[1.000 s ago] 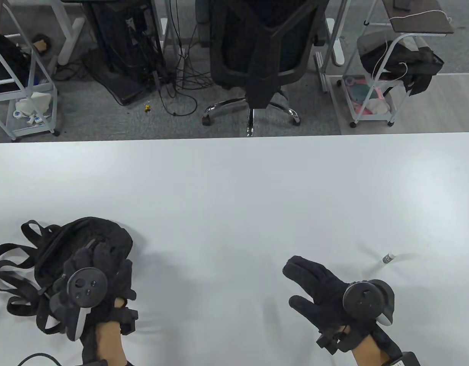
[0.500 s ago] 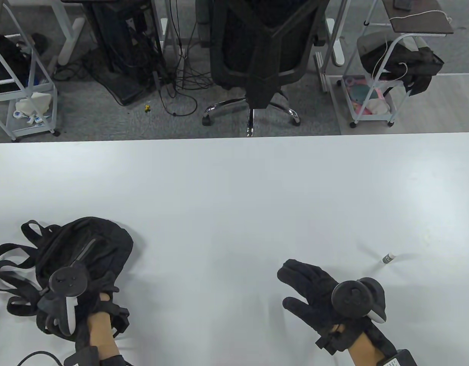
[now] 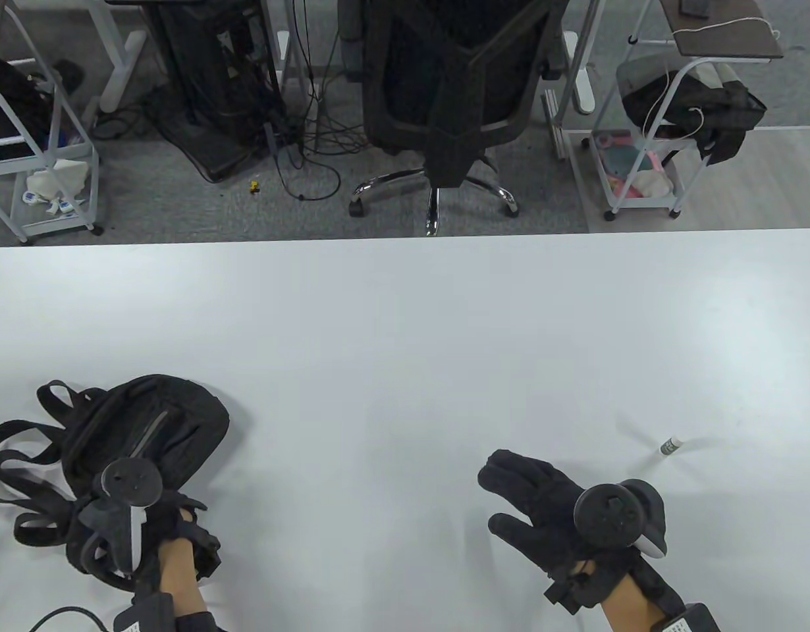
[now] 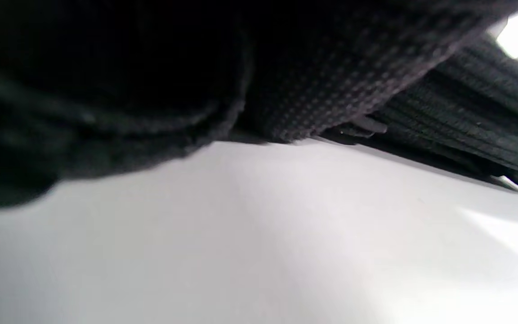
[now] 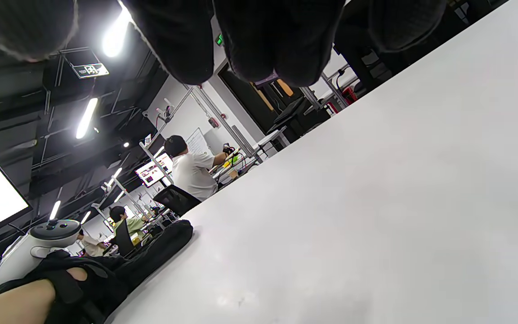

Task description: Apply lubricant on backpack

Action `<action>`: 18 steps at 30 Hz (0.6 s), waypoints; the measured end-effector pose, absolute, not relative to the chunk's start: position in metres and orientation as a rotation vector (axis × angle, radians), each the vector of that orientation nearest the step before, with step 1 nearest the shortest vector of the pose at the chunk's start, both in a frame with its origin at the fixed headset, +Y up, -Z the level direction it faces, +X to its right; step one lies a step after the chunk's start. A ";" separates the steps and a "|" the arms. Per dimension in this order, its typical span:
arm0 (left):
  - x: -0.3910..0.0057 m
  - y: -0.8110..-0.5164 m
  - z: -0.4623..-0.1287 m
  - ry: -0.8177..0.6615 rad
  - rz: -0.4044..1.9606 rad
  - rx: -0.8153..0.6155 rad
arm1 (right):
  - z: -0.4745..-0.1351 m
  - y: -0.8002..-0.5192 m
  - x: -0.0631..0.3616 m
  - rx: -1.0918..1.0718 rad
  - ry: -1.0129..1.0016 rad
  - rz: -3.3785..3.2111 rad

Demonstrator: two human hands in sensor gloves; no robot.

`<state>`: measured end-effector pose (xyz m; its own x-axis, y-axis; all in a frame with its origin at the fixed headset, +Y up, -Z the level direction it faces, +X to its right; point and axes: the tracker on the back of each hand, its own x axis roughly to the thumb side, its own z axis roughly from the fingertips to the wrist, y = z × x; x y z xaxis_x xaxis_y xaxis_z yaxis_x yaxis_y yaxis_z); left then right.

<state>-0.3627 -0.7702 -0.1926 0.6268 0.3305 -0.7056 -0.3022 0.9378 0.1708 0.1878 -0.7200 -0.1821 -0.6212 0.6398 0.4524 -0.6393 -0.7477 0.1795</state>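
We judge the step in hand to be settling the bag before the lubricant is fetched, so we keep the left hand (image 3: 138, 520) firm on the near edge of the small black fabric backpack (image 3: 151, 428), zipper side up and reachable, and send the free hand for the tube only once the bag sits still.

Nearest us, the left hand rests on the backpack's near edge. Its fingers are hidden under the tracker and the black cloth, so we cannot tell whether they grip or merely press; the left wrist view shows only dark fabric close above the white surface (image 3: 405, 342).

To the right of the backpack, well apart from it, the right hand (image 3: 550, 507) hovers with its fingers (image 3: 510, 471) loosely spread, holding and touching nothing.

Farther right from the backpack, just beyond that hand, the small white lubricant tube (image 3: 670, 446) lies on the surface.
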 end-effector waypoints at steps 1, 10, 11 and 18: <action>-0.364 -0.769 -0.192 0.827 0.375 0.074 | -0.182 -0.720 0.188 0.649 0.003 2.327; -0.380 -0.741 -0.182 0.792 0.681 0.255 | -0.187 -0.720 0.190 0.619 0.020 2.306; -0.378 -0.736 -0.181 0.769 0.711 0.278 | -0.187 -0.720 0.191 0.617 0.021 2.304; -0.291 -0.700 -0.189 0.358 0.678 0.369 | -0.182 -0.709 0.199 0.620 -0.070 2.255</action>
<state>-0.2908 -0.7002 -0.1890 0.7233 0.6612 -0.1988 -0.5368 0.7197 0.4404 0.1993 -0.7089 -0.1818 -0.5763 0.6795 0.4541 -0.7062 -0.6937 0.1418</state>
